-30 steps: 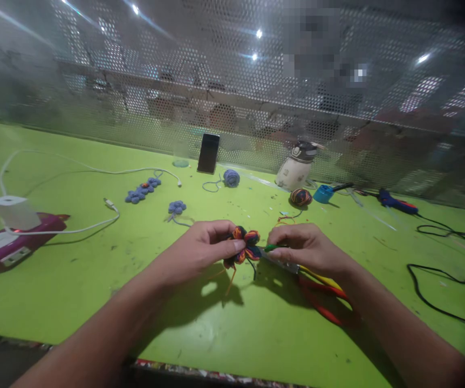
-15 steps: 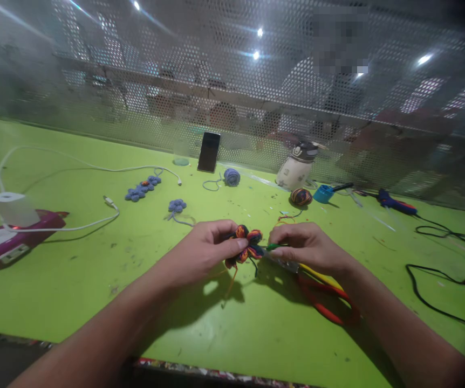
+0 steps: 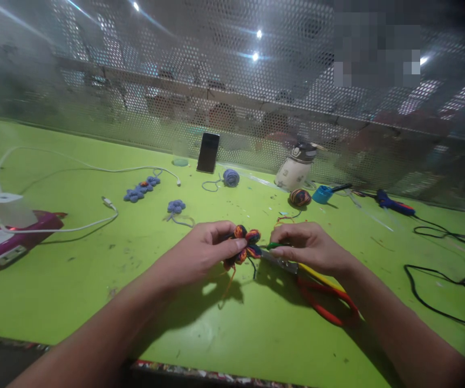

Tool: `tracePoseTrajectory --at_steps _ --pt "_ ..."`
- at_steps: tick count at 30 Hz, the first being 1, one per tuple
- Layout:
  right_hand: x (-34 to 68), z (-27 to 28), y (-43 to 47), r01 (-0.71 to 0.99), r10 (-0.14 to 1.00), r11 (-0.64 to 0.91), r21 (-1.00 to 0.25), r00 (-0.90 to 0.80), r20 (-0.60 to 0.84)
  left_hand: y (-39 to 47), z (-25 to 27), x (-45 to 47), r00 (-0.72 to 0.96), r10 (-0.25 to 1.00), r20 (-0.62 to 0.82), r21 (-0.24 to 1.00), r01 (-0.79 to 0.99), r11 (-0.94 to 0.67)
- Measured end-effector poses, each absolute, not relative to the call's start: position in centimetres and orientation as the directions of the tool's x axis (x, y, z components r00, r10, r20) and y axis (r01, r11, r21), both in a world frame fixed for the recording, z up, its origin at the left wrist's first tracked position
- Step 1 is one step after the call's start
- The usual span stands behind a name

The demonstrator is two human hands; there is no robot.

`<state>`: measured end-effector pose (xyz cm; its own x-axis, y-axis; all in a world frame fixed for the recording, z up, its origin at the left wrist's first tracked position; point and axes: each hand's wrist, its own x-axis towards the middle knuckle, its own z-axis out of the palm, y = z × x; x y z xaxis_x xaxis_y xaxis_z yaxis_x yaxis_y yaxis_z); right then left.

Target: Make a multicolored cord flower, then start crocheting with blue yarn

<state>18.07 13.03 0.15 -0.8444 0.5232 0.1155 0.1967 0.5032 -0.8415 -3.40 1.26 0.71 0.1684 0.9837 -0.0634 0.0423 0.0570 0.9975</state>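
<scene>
Between the thumb and fingers of my left hand (image 3: 216, 243) is a crocheted flower (image 3: 252, 236) in multicoloured dark, red and orange yarn, with loose yarn tails hanging below it. My right hand (image 3: 309, 245) pinches a green-handled crochet hook (image 3: 273, 246), its thin shaft pointing left at the flower's edge. Whether the tip is inside the stitches is too small to tell. Under my right hand lies a pair of scissors (image 3: 329, 315) with red and yellow handles, blades toward the flower. A ball of the same multicoloured yarn (image 3: 299, 198) rests just beyond.
Blue crocheted flowers (image 3: 142, 188), a single blue flower (image 3: 176, 206) and a blue yarn ball (image 3: 231, 178) lie farther back. A phone (image 3: 208, 153) leans against the mesh screen beside a bottle (image 3: 296, 167). At left is a purple power strip (image 3: 34, 231); at right, a glue gun (image 3: 394, 205) with a black cord.
My right hand has shifted very slightly right, away from the flower, with the crochet hook still in it. My left hand keeps its hold on the flower.
</scene>
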Motion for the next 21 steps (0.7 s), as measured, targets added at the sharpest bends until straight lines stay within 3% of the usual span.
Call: tracePoseTrajectory --at_steps 21 --pt "17.89 -0.21 12.65 0.204 0.551 0.331 -0.921 -0.834 0.013 1.57 0.19 -3.51 0.141 0.989 -0.052 0.999 -0.006 0.053"
